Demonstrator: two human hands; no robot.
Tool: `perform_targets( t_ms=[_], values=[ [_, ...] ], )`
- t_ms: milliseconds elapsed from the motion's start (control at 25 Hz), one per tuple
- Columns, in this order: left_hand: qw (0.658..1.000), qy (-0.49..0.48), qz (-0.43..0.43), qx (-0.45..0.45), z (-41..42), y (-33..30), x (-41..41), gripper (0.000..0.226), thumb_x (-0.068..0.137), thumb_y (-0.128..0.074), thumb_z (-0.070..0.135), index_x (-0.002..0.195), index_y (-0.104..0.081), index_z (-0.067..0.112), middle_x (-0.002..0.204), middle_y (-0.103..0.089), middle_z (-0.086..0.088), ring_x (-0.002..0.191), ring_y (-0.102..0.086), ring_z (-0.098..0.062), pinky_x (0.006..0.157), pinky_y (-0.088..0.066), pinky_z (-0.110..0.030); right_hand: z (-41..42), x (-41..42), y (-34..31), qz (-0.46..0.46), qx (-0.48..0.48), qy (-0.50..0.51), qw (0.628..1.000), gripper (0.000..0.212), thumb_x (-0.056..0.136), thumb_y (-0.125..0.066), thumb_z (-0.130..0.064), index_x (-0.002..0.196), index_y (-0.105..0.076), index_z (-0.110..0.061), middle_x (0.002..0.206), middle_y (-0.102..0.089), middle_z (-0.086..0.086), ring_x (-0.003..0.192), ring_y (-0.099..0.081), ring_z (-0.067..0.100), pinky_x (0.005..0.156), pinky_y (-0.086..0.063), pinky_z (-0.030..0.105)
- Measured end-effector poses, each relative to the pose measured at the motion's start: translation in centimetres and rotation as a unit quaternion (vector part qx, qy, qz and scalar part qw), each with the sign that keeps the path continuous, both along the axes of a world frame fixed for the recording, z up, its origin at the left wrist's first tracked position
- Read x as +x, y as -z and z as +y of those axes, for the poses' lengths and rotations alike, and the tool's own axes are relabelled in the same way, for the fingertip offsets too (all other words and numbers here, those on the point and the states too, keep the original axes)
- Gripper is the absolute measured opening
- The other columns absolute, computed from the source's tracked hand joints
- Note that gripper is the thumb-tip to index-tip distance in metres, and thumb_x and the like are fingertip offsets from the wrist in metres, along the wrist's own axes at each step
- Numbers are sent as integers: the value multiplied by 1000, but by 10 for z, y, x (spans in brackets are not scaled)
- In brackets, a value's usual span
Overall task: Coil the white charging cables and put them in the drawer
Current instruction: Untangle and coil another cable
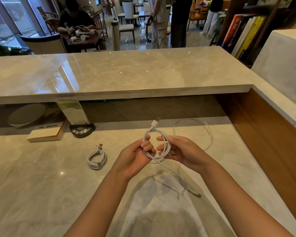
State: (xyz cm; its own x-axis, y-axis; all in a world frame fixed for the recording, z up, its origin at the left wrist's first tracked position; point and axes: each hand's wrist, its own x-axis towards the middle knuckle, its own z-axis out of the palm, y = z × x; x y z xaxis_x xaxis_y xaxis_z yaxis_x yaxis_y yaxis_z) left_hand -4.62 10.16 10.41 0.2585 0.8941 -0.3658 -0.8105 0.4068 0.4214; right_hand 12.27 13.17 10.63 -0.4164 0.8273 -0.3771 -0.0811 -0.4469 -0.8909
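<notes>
Above the marble desk, my left hand grips a partly wound white charging cable; its USB plug sticks up past the fingers. My right hand holds the other side of the loops with fingers loosely curled around them. The cable's loose tail runs down toward me and ends in a small plug near the desk's front. A finished white coil lies on the desk to the left of my hands. Another white cable lies uncoiled behind my right hand. No drawer is in view.
A raised marble counter runs across the back. Under it stand a book, a sign holder on a dark base and a round white disc. A wooden side wall bounds the desk on the right. People sit and stand beyond.
</notes>
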Motion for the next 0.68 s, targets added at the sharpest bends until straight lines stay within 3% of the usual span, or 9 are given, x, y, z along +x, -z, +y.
perform_targets(
  t_ms=[80, 200, 320, 480, 520, 600, 680],
  values=[
    [999, 15, 38, 13, -1, -3, -1, 13, 86, -42, 9, 85, -55, 7, 58, -40, 0, 51, -43, -11, 79, -41, -28, 3, 4, -7, 31, -26, 20, 999, 21, 95, -47, -14, 96, -68, -9, 71, -68, 3, 68, -66, 12, 74, -56, 28],
    [982, 49, 175, 54, -2, -10, -5, 20, 95, -36, 8, 82, -51, 9, 59, -43, -1, 57, -47, -13, 83, -43, -32, 10, 9, -13, 26, -75, 66, 995, 15, 90, -55, -10, 84, -68, -9, 60, -65, -2, 58, -64, 8, 66, -56, 23],
    [961, 64, 251, 95, -1, -17, -3, 22, 97, -34, 9, 81, -50, 9, 64, -46, -3, 64, -51, -15, 82, -46, -31, 16, 7, -17, 7, -76, 96, 992, 14, 89, -58, -8, 81, -69, -8, 58, -64, -1, 60, -62, 10, 73, -55, 27],
    [883, 83, 433, 161, 0, -20, -1, 25, 98, -38, 13, 82, -58, 11, 71, -64, -1, 77, -62, -13, 67, -47, -23, 21, 8, -23, -9, -56, 124, 991, 12, 87, -59, -8, 82, -69, -8, 58, -65, -1, 63, -61, 11, 76, -53, 27],
    [873, 77, 454, 161, 0, -20, -1, 24, 97, -41, 13, 83, -61, 11, 71, -66, 0, 76, -62, -13, 61, -43, -20, 21, 9, -23, -12, -50, 120, 991, 11, 87, -59, -9, 83, -69, -8, 60, -66, -1, 63, -62, 10, 74, -54, 26],
    [885, 50, 439, 144, 2, -17, 0, 22, 96, -44, 12, 85, -63, 8, 69, -65, -2, 72, -61, -12, 57, -43, -18, 19, 8, -25, -46, 0, 109, 993, 11, 88, -59, -11, 89, -70, -7, 67, -69, 0, 67, -64, 11, 72, -55, 26],
    [920, 1, 370, 126, 3, -13, 4, 21, 96, -44, 11, 86, -62, 6, 66, -62, -2, 69, -59, -12, 58, -47, -16, 16, 9, -24, -199, 122, 125, 964, 16, 90, -56, -18, 94, -68, -9, 77, -69, 2, 74, -65, 14, 73, -54, 30]
  ],
)
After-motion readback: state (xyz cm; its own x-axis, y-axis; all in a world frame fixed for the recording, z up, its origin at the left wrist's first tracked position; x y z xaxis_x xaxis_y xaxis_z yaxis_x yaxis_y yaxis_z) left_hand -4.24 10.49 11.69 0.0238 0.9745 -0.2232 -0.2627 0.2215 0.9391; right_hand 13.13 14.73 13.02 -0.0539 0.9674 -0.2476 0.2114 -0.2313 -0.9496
